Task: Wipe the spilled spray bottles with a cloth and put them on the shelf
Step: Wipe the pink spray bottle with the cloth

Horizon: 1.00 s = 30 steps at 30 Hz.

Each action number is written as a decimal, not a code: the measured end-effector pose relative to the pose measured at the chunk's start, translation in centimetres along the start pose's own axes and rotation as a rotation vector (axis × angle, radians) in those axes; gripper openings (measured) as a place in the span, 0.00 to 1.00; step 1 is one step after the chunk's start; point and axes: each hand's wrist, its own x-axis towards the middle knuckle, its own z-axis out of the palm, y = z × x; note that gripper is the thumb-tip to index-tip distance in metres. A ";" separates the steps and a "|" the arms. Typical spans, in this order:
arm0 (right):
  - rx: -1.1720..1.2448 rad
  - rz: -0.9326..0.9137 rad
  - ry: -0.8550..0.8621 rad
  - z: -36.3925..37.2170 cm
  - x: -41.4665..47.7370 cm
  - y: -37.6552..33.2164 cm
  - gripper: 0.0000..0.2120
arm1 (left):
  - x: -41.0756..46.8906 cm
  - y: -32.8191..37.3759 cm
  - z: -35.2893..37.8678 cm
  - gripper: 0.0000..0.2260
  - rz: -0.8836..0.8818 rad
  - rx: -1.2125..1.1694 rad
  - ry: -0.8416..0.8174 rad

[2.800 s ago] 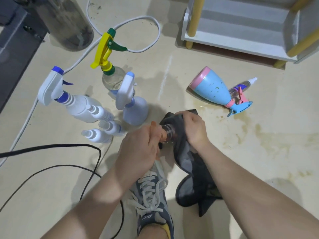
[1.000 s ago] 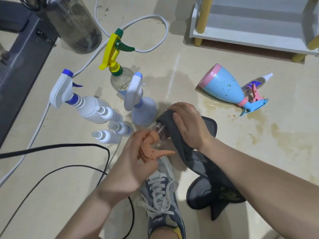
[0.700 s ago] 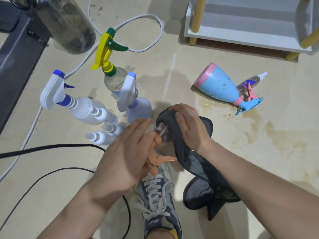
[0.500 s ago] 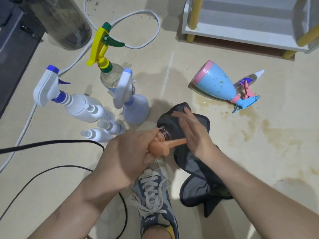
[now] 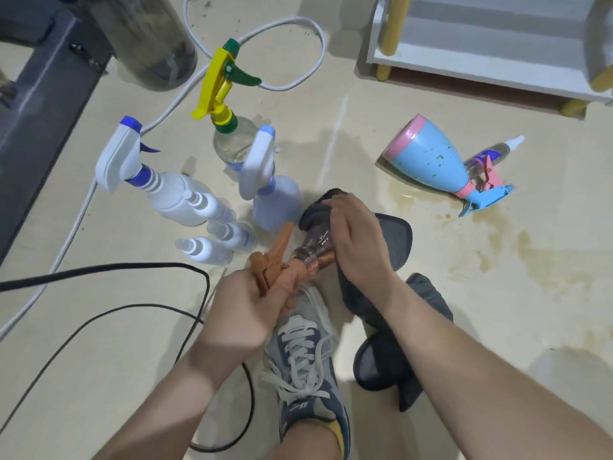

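Fingers (image 5: pixel 287 295) of the left hand (image 5: pixel 245 310) grip the orange trigger (image 5: pixel 272 263), steadying the clear spray bottle (image 5: pixel 311 254) above the floor (image 5: pixel 530 327); the right hand (image 5: pixel 358 240) clasps the dark cloth (image 5: pixel 396 240) round its body to wipe. Far right, the shelf (image 5: pixel 481 61) waits.

The left hand (image 5: pixel 245 313) and the right hand (image 5: pixel 358 240) are bare, and so are both forearms. One foot wears a grey and navy sneaker (image 5: pixel 310 405) with white laces (image 5: pixel 298 370), a white mesh toe and a yellow edge (image 5: pixel 336 429) at the ankle.
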 end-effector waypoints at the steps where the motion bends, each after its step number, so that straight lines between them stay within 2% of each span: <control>1: 0.077 0.099 -0.030 -0.4 1.1 0.1 0.17 | 0.1 -0.1 0.1 0.22 -0.011 0.001 0.014; 3: 0.095 0.262 -0.078 -1.4 2.1 0.7 0.15 | 0.5 -0.3 0.0 0.19 -0.006 0.018 0.035; 4: 0.005 0.307 -0.070 -2.0 2.2 1.2 0.16 | 0.6 -0.4 0.0 0.17 0.004 0.026 0.046; 6: -0.209 0.359 -0.008 -3.6 1.3 1.8 0.17 | 0.8 -0.3 0.0 0.13 -0.013 -0.053 0.076; 7: -0.196 0.393 0.063 -4.5 0.7 1.6 0.17 | 1.0 -0.2 0.0 0.11 -0.047 -0.144 0.090; 8: -0.098 0.434 0.157 -5.4 0.0 1.2 0.17 | 1.1 0.0 0.1 0.10 -0.085 -0.230 0.102; 10: 0.263 0.541 0.344 -7.0 -1.5 -0.6 0.16 | 1.1 0.3 0.4 0.11 -0.146 -0.360 0.112; 11: 0.472 0.600 0.379 -7.8 -2.2 -1.8 0.13 | 1.1 0.3 0.5 0.12 -0.172 -0.423 0.117; 13: 0.888 0.664 0.344 -9.0 -3.3 -4.2 0.10 | 1.0 0.3 0.7 0.13 -0.213 -0.535 0.120; 15: 1.253 0.648 0.328 -9.8 -3.4 -6.1 0.17 | 0.8 0.3 0.8 0.14 -0.230 -0.623 0.110; 17: 1.383 0.533 0.338 -9.7 -2.8 -7.3 0.18 | 0.5 0.5 1.3 0.14 -0.258 -0.691 0.097; 19: 1.220 0.426 0.257 -8.2 -2.8 -9.0 0.16 | 0.3 0.8 1.9 0.14 -0.314 -0.735 0.096; 20: 1.015 0.372 0.172 -6.7 -3.2 -9.4 0.16 | 0.3 1.0 2.2 0.15 -0.339 -0.749 0.096; 23: -0.031 0.026 0.021 -1.3 -5.9 -7.2 0.15 | 0.5 1.2 2.7 0.16 -0.324 -0.710 0.063; 24: -0.269 -0.086 0.004 -0.1 -6.5 -6.1 0.16 | 0.4 1.2 2.8 0.17 -0.305 -0.679 0.049; 25: -0.364 -0.158 -0.004 0.5 -6.6 -4.9 0.16 | 0.3 1.0 3.0 0.18 -0.294 -0.654 0.039; 27: -0.356 -0.236 0.048 0.2 -5.1 -3.1 0.15 | 0.2 0.7 3.2 0.17 -0.286 -0.626 0.037; 29: -0.339 -0.146 0.095 -1.0 -2.8 -1.9 0.14 | 0.2 0.8 3.4 0.16 -0.275 -0.585 0.041; 30: -0.317 -0.020 0.090 -1.6 -1.3 -1.3 0.15 | 0.3 1.0 3.4 0.16 -0.264 -0.570 0.046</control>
